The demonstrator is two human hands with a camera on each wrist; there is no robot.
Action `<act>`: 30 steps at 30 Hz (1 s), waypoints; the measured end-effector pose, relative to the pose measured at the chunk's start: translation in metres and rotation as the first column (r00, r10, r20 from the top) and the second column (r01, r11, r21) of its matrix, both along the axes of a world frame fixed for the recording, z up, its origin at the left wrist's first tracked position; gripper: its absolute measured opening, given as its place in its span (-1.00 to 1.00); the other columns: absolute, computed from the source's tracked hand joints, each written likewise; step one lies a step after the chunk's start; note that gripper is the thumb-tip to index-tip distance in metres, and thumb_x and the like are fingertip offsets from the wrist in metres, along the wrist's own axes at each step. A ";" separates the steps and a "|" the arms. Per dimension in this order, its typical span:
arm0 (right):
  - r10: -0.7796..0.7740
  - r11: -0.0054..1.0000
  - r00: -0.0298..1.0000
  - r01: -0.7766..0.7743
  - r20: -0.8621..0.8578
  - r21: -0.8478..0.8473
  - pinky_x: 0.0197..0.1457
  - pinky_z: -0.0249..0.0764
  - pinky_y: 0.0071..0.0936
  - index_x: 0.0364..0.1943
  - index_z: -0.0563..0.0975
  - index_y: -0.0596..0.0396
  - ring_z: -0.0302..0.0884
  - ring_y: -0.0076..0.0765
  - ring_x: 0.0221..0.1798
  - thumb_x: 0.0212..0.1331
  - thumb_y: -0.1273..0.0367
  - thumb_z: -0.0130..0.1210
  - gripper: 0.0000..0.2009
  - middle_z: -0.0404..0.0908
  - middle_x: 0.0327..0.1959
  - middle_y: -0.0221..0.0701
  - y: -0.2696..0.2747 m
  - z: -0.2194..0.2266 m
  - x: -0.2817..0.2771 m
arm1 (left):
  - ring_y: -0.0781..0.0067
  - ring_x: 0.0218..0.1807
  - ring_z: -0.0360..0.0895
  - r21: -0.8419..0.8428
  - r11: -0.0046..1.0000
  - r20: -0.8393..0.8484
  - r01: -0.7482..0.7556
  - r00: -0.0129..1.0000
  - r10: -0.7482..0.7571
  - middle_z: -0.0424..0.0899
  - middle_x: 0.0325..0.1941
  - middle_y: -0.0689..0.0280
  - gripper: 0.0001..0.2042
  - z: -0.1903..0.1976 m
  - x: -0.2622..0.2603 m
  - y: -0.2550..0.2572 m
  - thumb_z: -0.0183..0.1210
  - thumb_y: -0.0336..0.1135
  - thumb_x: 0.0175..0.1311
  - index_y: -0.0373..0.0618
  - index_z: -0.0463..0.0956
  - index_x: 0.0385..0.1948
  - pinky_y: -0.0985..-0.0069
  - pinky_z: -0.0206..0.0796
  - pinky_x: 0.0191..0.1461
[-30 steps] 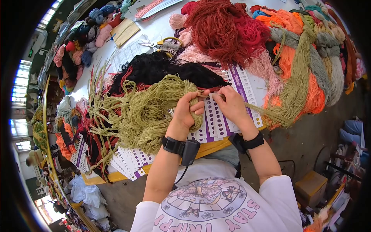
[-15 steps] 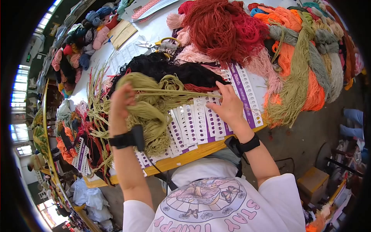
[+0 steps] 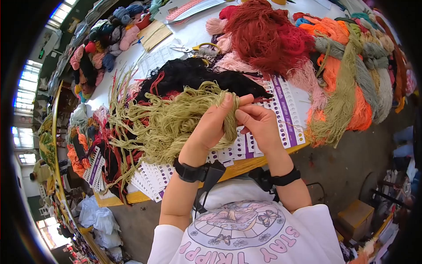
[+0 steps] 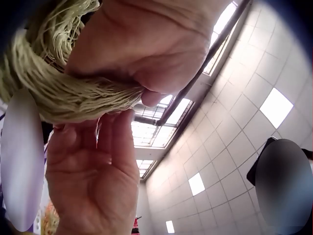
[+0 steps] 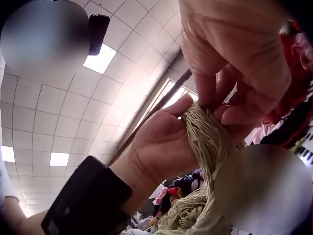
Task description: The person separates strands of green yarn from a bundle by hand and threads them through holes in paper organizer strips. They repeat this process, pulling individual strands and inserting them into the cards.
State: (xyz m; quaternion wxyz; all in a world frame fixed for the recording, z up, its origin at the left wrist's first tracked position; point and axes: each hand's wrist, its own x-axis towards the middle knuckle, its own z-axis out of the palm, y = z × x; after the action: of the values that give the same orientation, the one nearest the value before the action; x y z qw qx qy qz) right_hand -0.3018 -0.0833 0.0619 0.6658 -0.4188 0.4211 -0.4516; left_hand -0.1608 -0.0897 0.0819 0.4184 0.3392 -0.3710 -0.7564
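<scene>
A big tangle of olive-green yarn [image 3: 176, 116] lies before the person, one end of its skein lifted off the pile. My left hand [image 3: 210, 126] holds that end, the strands running over the palm with the thumb at their edge. From the other side, my right hand [image 3: 262, 127] pinches at the strands with thumb and fingertips. In the right wrist view the yarn [image 5: 208, 134] hangs down from between both hands. The left wrist view shows the right palm [image 4: 93, 181] under the gathered strands; its fingertips are partly hidden behind them.
Punched white-and-purple cards [image 3: 288, 116] lie under and beside the yarn along the wooden table edge [image 3: 241, 166]. Black yarn [image 3: 189, 77] sits behind, with yellow-handled scissors [image 3: 204, 46] beyond. Red yarn [image 3: 263, 39] and orange yarn [image 3: 334, 81] are heaped to the right.
The left hand swung left, drawing strands out from the right hand, then came back. Both hands now meet at the green skein's end. The loose tail by the right forearm is gone from there.
</scene>
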 end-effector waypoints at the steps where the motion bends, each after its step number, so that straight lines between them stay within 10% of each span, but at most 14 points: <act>1: -0.021 1.000 1.000 0.021 0.010 0.009 -0.52 0.35 -0.76 -0.32 0.57 0.12 0.44 -0.71 -0.48 0.05 0.32 0.13 -0.82 0.55 -0.48 -0.53 0.000 -0.002 -0.002 | 0.43 0.02 0.37 -0.004 1.000 -0.024 -0.003 1.000 0.003 0.39 0.05 0.16 -0.43 0.003 -0.004 0.000 -0.27 0.05 0.30 -0.36 0.26 0.04 0.49 0.27 0.04; 18: -0.110 0.988 0.935 0.065 0.337 0.142 -0.52 0.32 -0.76 -0.28 0.53 0.09 0.42 -0.70 -0.45 0.11 0.29 0.07 -0.81 0.54 -0.39 -0.52 -0.002 -0.007 -0.015 | 0.37 0.08 0.33 0.083 0.995 -0.106 -0.062 0.992 0.071 0.35 0.11 0.20 -0.45 -0.005 -0.005 0.002 -0.35 0.06 0.31 -0.28 0.28 0.03 0.32 0.27 0.05; 30: -0.144 0.986 0.989 0.141 -0.030 -0.087 -0.36 0.38 -0.71 -0.30 0.53 0.19 0.43 -0.67 -0.41 0.03 0.45 0.11 -0.86 0.55 -0.45 -0.47 -0.002 -0.003 -0.003 | 0.26 0.17 0.26 -0.004 0.997 -0.111 -0.082 0.990 0.081 0.26 0.16 0.04 -0.40 -0.015 -0.008 0.003 -0.32 0.09 0.29 -0.37 0.23 0.05 0.37 0.10 0.22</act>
State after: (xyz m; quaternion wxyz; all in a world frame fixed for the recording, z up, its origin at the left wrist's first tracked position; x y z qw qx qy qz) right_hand -0.3048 -0.0851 0.0584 0.6057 -0.4234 0.4426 -0.5079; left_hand -0.1691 -0.0869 0.0670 0.4704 0.3101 -0.3361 -0.7547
